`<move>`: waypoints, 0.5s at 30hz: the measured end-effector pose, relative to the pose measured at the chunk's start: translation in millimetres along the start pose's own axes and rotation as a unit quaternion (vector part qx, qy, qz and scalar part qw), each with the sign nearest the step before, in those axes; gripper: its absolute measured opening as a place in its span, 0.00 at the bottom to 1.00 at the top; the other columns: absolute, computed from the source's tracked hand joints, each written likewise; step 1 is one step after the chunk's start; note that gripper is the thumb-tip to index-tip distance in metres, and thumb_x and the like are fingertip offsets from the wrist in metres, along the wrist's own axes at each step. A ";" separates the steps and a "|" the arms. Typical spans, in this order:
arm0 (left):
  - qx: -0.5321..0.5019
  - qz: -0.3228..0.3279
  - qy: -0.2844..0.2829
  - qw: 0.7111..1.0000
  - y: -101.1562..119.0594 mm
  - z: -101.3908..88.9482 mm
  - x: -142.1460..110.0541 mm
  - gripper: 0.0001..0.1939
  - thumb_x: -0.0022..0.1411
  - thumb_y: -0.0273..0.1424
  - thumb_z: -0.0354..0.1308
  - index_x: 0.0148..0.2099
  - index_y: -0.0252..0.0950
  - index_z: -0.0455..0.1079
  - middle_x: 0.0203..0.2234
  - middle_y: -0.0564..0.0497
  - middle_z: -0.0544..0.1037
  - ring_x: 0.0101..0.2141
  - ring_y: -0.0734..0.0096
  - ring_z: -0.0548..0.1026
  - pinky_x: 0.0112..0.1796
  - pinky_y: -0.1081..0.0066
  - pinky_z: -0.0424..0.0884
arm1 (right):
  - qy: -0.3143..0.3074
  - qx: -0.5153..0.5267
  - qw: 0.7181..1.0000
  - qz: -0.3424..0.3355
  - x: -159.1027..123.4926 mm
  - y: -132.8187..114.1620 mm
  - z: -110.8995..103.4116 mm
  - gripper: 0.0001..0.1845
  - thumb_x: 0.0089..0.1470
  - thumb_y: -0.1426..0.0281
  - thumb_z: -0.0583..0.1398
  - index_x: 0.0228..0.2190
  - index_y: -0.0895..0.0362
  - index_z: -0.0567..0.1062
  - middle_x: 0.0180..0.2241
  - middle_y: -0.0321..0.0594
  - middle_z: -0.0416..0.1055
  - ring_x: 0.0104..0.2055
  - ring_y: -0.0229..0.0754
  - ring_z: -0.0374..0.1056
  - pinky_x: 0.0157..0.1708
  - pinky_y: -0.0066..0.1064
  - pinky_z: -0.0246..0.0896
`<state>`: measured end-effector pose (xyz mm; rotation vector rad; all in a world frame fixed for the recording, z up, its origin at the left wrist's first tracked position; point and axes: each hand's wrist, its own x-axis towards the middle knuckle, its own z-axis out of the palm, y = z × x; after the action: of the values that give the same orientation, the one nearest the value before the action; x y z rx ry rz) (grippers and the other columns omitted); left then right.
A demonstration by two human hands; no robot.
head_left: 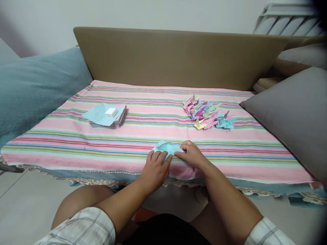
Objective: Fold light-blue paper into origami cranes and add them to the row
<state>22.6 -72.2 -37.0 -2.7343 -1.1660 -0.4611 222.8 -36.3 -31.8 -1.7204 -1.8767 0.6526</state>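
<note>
Head view: call the blue paper the middle of a clock. Where does it lie?

It lies on the striped cloth, close to the front edge at 6 o'clock. It has folds, and part of it stands up a little.

What are the hands doing?

The left hand comes in from 7 o'clock. Its fingers are a bit spread on the paper's near side, but I can't tell if they pinch. The right hand is at the 3 o'clock end, with its thumb and bent fingers pinching that tip.

How much room is there?

Lots at 12 o'clock. A wide stretch of cloth goes up to the brown sofa back.

And at the sides?

At 10 o'clock is a paper stack. Its blue top sheet pokes out past the edge, with a white block on it. Farther that way is a big blue cushion. Between 1 and 2 o'clock, paper birds sit bunched up. Between 2 and 3, a gray pillow covers the cloth's edge.

What about 6 o'clock?

That's the tight side. The cloth soon ends, with lace trim below.
</note>
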 end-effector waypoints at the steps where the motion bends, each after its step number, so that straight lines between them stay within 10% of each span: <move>1: -0.001 -0.001 0.002 1.000 0.0 -0.2 0.1 0.24 0.58 0.31 0.52 0.58 0.38 0.59 0.50 0.44 0.67 0.48 0.57 0.62 0.52 0.51 0.55 | -0.003 0.001 1.000 0.003 0.2 -0.1 0.0 0.13 0.43 0.59 0.64 0.20 0.56 0.71 0.34 0.40 0.65 0.40 0.43 0.61 0.40 0.33 0.57; 15: -0.009 -0.003 -0.003 1.000 0.2 -1.3 0.7 0.25 0.57 0.32 0.54 0.58 0.38 0.60 0.50 0.44 0.67 0.49 0.56 0.62 0.52 0.51 0.55 | -0.045 0.058 0.997 -0.038 1.6 1.4 -13.2 0.18 0.43 0.64 0.62 0.15 0.56 0.60 0.31 0.39 0.64 0.37 0.41 0.63 0.39 0.31 0.57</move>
<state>23.0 -72.2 -35.5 -2.7509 -1.1764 -0.4667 232.4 -34.5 -22.7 -1.5622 -1.9149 0.8035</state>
